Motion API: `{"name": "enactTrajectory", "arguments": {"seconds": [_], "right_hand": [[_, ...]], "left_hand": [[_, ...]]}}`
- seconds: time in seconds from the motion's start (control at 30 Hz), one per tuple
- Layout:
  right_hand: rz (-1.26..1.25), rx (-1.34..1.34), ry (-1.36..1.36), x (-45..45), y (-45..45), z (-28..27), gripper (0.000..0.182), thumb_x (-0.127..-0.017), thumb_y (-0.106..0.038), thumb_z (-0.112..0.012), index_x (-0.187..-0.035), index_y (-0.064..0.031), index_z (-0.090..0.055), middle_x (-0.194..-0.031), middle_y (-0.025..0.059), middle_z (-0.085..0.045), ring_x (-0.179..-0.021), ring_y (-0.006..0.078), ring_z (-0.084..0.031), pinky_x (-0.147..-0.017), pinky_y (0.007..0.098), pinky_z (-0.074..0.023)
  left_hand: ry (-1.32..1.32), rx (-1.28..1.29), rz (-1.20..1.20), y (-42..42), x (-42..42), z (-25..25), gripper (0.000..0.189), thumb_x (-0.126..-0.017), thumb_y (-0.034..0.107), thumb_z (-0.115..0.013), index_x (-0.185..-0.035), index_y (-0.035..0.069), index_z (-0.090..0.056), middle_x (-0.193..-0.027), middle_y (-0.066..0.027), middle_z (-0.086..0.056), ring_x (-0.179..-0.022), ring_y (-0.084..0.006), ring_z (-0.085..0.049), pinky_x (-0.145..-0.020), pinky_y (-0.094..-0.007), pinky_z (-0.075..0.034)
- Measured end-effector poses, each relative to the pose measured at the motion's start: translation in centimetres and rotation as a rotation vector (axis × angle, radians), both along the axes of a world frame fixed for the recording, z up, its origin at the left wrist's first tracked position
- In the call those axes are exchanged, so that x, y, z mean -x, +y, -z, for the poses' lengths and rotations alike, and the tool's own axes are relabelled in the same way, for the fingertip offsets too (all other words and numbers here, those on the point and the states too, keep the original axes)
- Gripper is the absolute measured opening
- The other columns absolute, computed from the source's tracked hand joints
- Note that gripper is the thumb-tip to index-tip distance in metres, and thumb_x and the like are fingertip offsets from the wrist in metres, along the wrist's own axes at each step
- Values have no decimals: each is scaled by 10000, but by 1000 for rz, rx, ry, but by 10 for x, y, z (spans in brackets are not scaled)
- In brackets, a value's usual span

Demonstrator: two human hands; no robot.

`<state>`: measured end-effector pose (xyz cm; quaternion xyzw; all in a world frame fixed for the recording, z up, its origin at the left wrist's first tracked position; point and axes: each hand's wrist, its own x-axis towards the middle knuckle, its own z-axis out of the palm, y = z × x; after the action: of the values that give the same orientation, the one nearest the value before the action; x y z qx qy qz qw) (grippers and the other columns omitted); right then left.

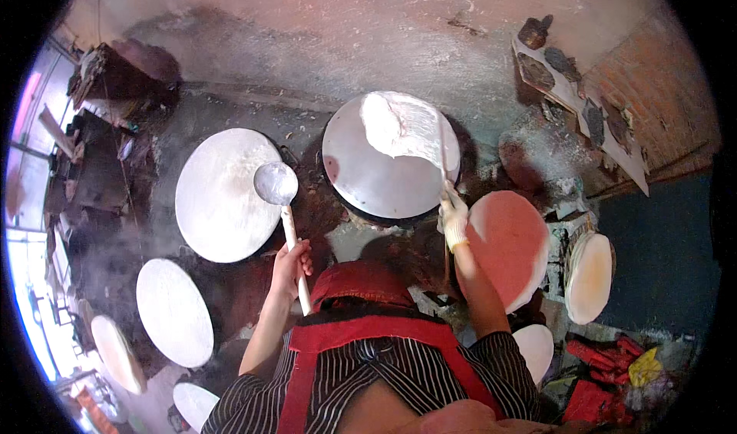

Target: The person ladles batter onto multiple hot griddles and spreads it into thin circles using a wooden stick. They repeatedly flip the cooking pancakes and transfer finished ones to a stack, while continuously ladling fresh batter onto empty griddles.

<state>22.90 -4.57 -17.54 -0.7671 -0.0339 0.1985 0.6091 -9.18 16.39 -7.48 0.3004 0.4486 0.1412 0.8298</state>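
Observation:
My left hand (292,262) is bare and closed around the pale handle of a ladle (276,183). The ladle's round metal bowl, wet with white batter, hangs over the right edge of a large round surface covered by a pale flat sheet (221,203). My right hand (454,218), in a whitish knit glove, grips a thin spreading stick (443,151). The stick reaches over the right side of a round metal griddle (380,183) and touches white batter (394,123). That batter forms a curved patch on the griddle's far part; the near part is bare metal.
A red round surface (509,247) with a pale edge lies by my right forearm. Farther right are stacked flat cakes (588,278) and a shelf board (567,97) with dark objects. Other pale discs (174,313) and another stack (118,353) stand lower left. A wall (345,36) rises behind the griddle.

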Motion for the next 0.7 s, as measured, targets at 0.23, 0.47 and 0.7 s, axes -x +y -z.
{"name": "enactTrajectory", "arguments": {"seconds": [0.23, 0.47, 0.7], "right_hand": [[-535, -11, 50, -4, 14, -4, 349, -860, -69, -572, -1209, -53, -549, -1149, 11, -588, -932, 94, -535, -805, 220, -406], [-397, -155, 161, -59, -30, -13, 472, -769, 121, -439, -1186, -60, -567, -822, 7, -621, -500, 55, -473, -421, 189, -341], [-748, -90, 60, -78, 17, 11, 357, -844, -20, -548, -1193, -86, -577, -948, -83, -581, -571, 42, -395, -499, 196, -371]], "left_hand": [[204, -136, -84, -42, -1, -2, 136, -838, 139, -575, -945, 55, -583, -796, 2, -564, -707, -97, -529, -636, -245, -454], [257, -138, -142, -69, -3, -3, 147, -826, 134, -596, -963, 92, -567, -832, 17, -562, -757, -87, -530, -689, -222, -439], [295, -137, -245, -102, 1, -20, 174, -820, 127, -602, -977, 85, -541, -853, 20, -547, -757, -82, -535, -708, -203, -441]]}}
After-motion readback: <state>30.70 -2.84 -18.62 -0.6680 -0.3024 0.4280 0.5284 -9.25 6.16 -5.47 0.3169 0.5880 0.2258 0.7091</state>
